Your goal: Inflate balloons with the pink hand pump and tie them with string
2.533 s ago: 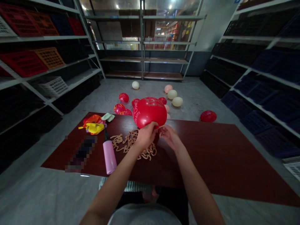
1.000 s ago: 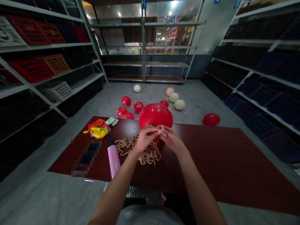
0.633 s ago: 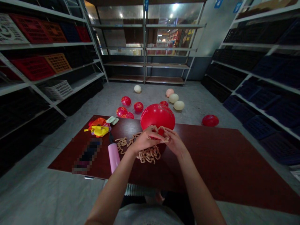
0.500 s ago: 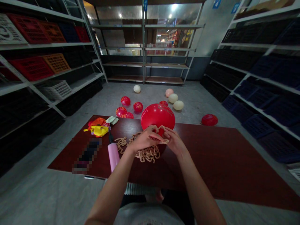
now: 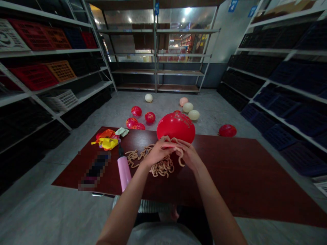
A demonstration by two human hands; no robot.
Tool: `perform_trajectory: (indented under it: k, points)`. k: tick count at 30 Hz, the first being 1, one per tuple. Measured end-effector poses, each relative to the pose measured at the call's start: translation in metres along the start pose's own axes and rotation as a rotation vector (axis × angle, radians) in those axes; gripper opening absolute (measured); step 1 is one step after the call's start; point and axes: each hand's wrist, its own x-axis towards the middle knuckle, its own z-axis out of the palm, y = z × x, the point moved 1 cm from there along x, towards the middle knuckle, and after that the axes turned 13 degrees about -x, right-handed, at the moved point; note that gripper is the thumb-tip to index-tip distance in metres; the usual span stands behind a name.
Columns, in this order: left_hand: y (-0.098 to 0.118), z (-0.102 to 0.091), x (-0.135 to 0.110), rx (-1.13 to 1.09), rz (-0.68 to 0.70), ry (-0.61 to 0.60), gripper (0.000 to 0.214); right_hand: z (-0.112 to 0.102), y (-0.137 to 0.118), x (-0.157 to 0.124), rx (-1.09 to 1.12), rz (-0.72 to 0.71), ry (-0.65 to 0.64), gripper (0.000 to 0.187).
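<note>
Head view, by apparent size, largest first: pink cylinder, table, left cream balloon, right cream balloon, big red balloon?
1. Table
2. Big red balloon
3. Pink cylinder
4. Left cream balloon and right cream balloon: look alike, so unranked; farther off, so true size unsure.

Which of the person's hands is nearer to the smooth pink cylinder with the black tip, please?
Left: the left hand is to the right of the pink cylinder, apart from it; the right hand lies farther right.
</note>
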Motion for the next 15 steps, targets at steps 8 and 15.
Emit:
perform_trajectory:
  k: [8,15]
  points:
    - [-0.01,0.007,0.005,0.012,-0.025,0.17,0.022,0.008,0.0,-0.004,-0.142,-0.118,-0.115,0.023]
    - [-0.009,0.012,0.006,-0.182,-0.119,0.263,0.024,0.007,0.001,-0.009,-0.235,-0.142,-0.142,0.022]
